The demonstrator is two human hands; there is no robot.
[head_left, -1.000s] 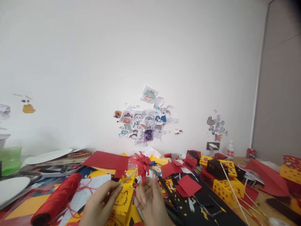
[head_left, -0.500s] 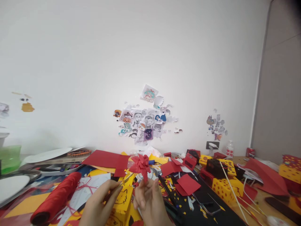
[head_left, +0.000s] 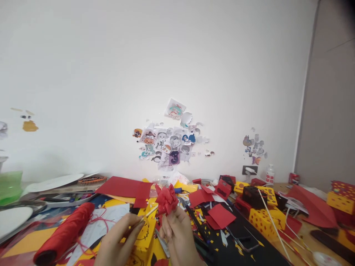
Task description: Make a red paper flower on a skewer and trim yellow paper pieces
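The red paper flower (head_left: 166, 199) sits pinched at its base in the fingertips of the right hand (head_left: 179, 236), held up just above that hand and off the bench (head_left: 307, 236). The left hand (head_left: 119, 242) is closed in a pinch on a thin wooden stick (head_left: 150, 212), whose tip points up and to the right, touching or nearly touching the underside of the flower; I cannot tell which.

Against the earlier views, the flower has come lower and closer to the right hand's fingers, and its petals look more bunched. The stick's tip has closed in on the flower's base, where before there was a clearer gap. My reading is that the stick is being brought into the flower as a stem, and the two are now about at the joining point.

Directly under the hands lies a yellow box (head_left: 144, 236) with a drawn face, with a pair of scissors (head_left: 162, 244) showing between the hands. Left of the left hand lies a spool of red thread (head_left: 65, 234), its loose strands trailing toward that hand. Beyond the hands, a red paper sheet (head_left: 123, 186) lies flat. To the right of the right hand are red paper squares (head_left: 222, 216) on a black sheet, then spotted yellow boxes (head_left: 262, 218) and more long sticks (head_left: 273, 221). The bench surface is crowded on every side, so the free room is the air above the hands, toward the wall.
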